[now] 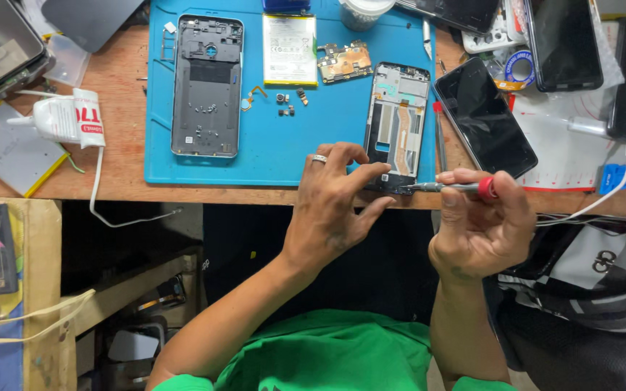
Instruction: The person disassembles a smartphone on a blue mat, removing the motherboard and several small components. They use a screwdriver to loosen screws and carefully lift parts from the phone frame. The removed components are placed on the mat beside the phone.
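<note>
An opened phone frame with an orange flex cable lies at the right end of a blue work mat. My left hand, a ring on one finger, steadies the frame's near end with its fingertips. A red-handled screwdriver is held in my right hand, its metal tip touching the frame's bottom edge. On the mat also lie a grey back cover, a white battery, a circuit board and small loose parts.
A black phone screen lies right of the mat, another dark phone beyond it. A white glue tube and white cable sit left on the wooden bench. More cables and a tape roll crowd the right.
</note>
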